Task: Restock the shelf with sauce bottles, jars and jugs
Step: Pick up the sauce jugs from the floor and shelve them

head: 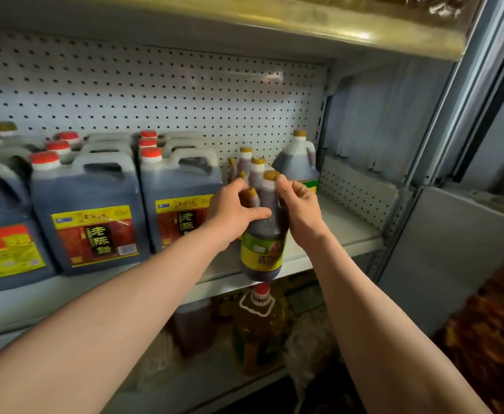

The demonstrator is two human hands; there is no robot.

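Bottle (263, 234) upright, cap up | both hands gripping | over shelf (334, 234) edge

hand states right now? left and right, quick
Left hand: closed on the shoulder of the dark bottle, at the shelf edge.
Right hand: closed on the same bottle's neck side.

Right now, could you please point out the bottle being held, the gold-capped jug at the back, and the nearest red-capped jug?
held bottle (262, 255): head view, green label.
gold-capped jug (297, 165): head view, dark body.
red-capped jug (95, 234): head view, red label.
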